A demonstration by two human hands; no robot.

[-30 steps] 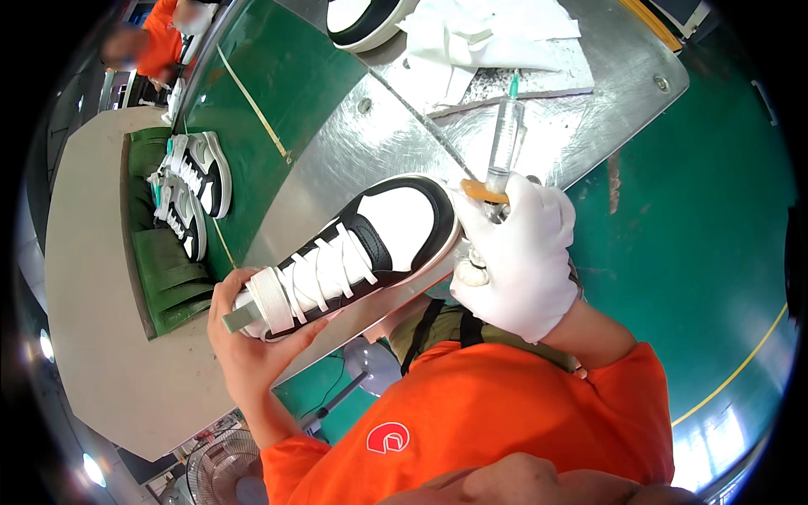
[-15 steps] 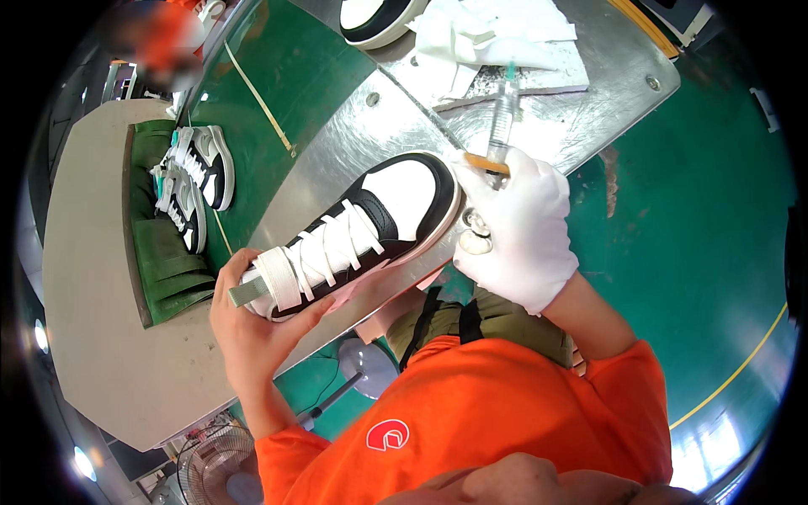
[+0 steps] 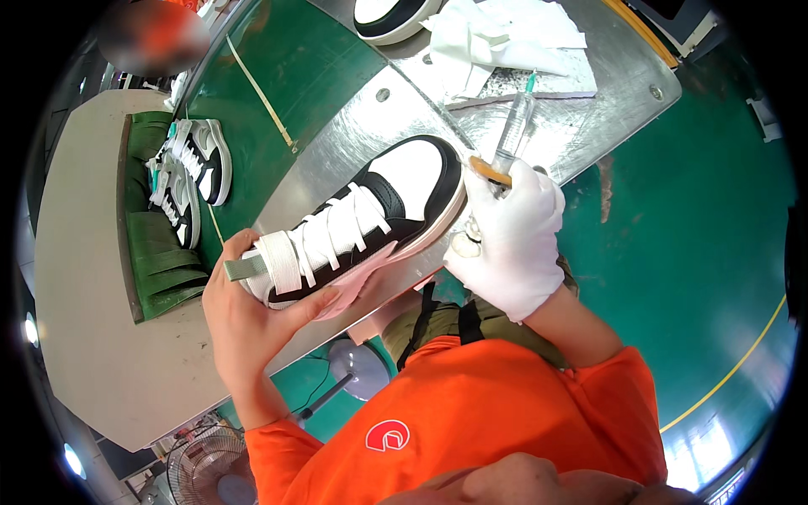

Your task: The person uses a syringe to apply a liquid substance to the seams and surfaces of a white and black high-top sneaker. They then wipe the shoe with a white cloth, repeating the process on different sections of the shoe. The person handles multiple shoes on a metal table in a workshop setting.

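Note:
My bare left hand (image 3: 252, 307) is closed round the heel of a black and white sneaker (image 3: 358, 231) with white laces and a pink patch on its near side. Its toe points up and to the right, over the metal tabletop. In my white-gloved right hand (image 3: 509, 240), beside the toe, is a clear syringe (image 3: 515, 126) with a teal tip pointing away from me. An orange-brown stick-like piece (image 3: 491, 172) lies across the syringe at my fingers. The glove has a torn, stained patch near the thumb. What lies under the sneaker is hidden.
Crumpled white cloths (image 3: 497, 42) lie on a stained white pad (image 3: 572, 82) beyond the syringe. Another sneaker (image 3: 391, 21) stands at the far edge. A pair of sneakers (image 3: 189, 168) rests on the green belt, by a green fringed flap (image 3: 168, 278). A fan (image 3: 210, 467) stands below left.
The sneaker has tilted slightly, showing more pink on its near side. My right hand has shifted a little, and the syringe now leans further right. Both hands keep their hold.

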